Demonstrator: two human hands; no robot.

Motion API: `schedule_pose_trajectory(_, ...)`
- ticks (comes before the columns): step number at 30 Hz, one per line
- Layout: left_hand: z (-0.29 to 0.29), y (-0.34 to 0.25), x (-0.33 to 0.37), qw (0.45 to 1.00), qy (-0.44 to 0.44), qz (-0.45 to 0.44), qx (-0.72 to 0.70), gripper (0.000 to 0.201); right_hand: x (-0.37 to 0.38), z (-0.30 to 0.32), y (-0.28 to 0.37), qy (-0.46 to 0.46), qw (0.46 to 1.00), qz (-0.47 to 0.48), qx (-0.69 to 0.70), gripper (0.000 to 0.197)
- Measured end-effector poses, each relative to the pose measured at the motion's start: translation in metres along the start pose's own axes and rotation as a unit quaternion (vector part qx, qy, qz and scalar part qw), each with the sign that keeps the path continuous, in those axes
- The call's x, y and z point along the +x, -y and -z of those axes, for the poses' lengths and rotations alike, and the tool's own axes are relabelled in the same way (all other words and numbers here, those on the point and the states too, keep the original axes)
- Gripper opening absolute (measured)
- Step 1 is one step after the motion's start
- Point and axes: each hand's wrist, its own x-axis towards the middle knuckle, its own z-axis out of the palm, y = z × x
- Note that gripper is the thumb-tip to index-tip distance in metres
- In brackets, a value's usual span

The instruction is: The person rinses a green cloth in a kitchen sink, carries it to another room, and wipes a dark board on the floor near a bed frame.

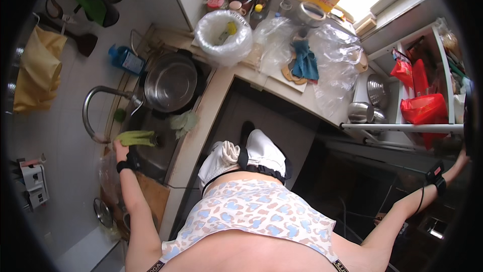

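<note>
Over the dark sink (153, 165), a bunch of green stalks (138, 138) is held by the left grip (119, 144), which is closed round the end nearest the wall, close by the curved tap (93, 102). The right grip (465, 157) is reached far out to the other side, past the white-railed rack (402, 127); whether anything is held there, or whether it is wide or narrow, cannot be told.

As far as can be judged, the stalks have been taken in hand but not yet set down, and they seem to be left whole. A pale loose leaf (184, 123) has been left apart, at the sink's edge beside the desk (193, 138). In the steel pot (173, 73), no stalks can be seen, and none are seen on the visible part of the wooden board (156, 194), so any handling of that kind appears to be left undone.

The left fingers are partly hidden, and the dark free end of the stalks is hard to make out against the sink. Whether water is being run cannot be made out. The right fingers are lost in the dark rim
</note>
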Motion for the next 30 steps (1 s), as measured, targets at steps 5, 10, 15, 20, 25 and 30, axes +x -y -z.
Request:
schedule_pose_trajectory(5,0.018,0.001,-0.009,0.996,-0.076,-0.013,0.034,0.027,-0.015,0.001,-0.021,0.034,0.998,-0.059,0.016,0.028)
schedule_pose_trajectory(10,0.005,-0.047,-0.007,0.996,-0.024,0.087,-0.012,0.027,-0.019,0.014,-0.030,0.048,0.996,-0.080,0.007,0.029)
schedule_pose_trajectory(15,0.022,0.006,-0.015,0.959,0.015,0.087,-0.269,0.021,-0.044,0.003,-0.041,0.066,0.990,-0.122,0.019,0.029)
schedule_pose_trajectory(20,0.022,-0.049,-0.005,0.619,-0.098,0.349,-0.697,0.016,-0.056,0.007,-0.035,0.058,0.990,-0.130,0.009,0.030)
schedule_pose_trajectory(25,0.032,-0.072,-0.001,0.629,-0.138,0.379,-0.665,0.017,-0.094,-0.010,-0.036,0.006,0.993,-0.109,-0.040,0.031)
schedule_pose_trajectory(30,0.027,-0.067,-0.011,0.635,-0.127,0.374,-0.664,0.021,-0.308,-0.074,-0.017,0.121,0.988,0.090,-0.009,0.012)
